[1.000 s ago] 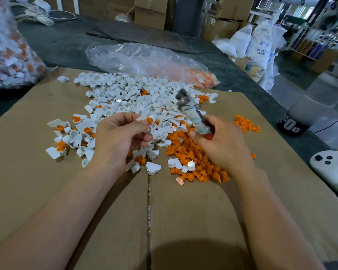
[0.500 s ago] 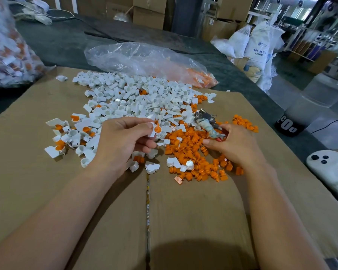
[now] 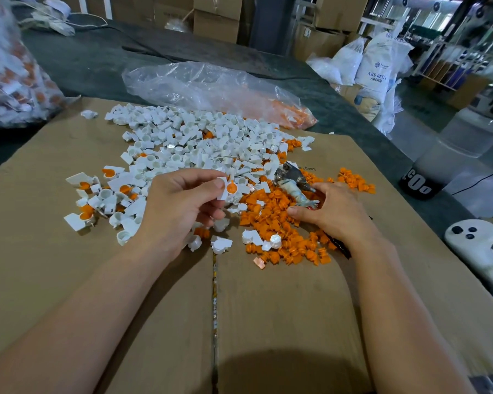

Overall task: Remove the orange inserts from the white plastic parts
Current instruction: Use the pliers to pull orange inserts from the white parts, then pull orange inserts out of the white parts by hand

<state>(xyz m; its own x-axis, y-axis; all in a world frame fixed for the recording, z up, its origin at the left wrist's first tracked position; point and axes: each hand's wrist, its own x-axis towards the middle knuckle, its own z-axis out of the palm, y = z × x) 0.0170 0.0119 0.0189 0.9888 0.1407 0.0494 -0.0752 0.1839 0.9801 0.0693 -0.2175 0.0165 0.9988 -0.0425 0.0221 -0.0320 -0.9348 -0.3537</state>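
Parts [image 3: 199,143] left of inserts [image 3: 271,214]; bag [image 3: 211,86] behind, perhaps touching.

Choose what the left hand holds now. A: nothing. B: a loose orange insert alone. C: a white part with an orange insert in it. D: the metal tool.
C: the left hand pinches a white part with its orange insert seated in it; the right hand grips the tool.

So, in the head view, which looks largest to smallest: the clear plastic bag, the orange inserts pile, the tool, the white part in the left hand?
1. clear plastic bag, largest although farthest.
2. orange inserts pile.
3. tool, in the right hand.
4. white part, pinched by the left hand.
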